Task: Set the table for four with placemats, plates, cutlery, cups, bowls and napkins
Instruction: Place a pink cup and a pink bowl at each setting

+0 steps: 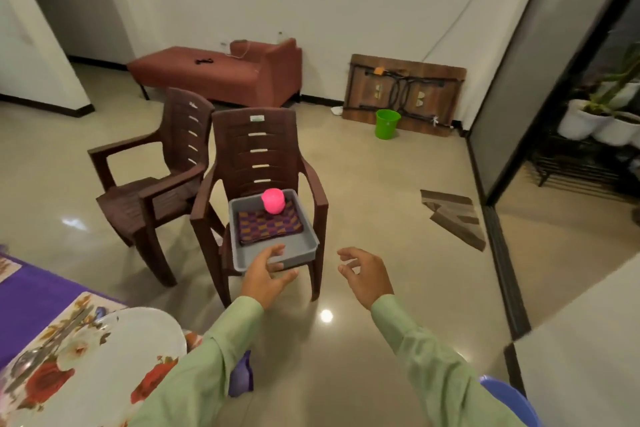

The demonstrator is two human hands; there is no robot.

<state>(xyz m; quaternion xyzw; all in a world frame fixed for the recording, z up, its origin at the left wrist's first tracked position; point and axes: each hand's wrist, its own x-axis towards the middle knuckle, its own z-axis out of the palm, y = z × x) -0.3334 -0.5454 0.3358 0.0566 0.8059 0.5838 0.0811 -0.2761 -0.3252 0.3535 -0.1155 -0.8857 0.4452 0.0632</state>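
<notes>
A grey tray (304,246) sits on the seat of the nearer brown plastic chair (256,146). Inside it lie a folded purple-and-orange checked napkin stack (270,227) and an upturned pink cup (273,200). My left hand (268,276) hovers at the tray's front edge, fingers loosely spread, holding nothing. My right hand (363,274) floats to the right of the chair, fingers relaxed and empty. At bottom left, a white plate (114,357) rests on a floral placemat (45,350) over a purple tablecloth (31,295).
A second brown chair (149,170) stands left of the first. A red sofa (221,71), a folded wooden table (405,94) and a green bucket (387,123) line the far wall. A doormat (453,215) lies by the sliding door. A blue chair (512,399) is at bottom right.
</notes>
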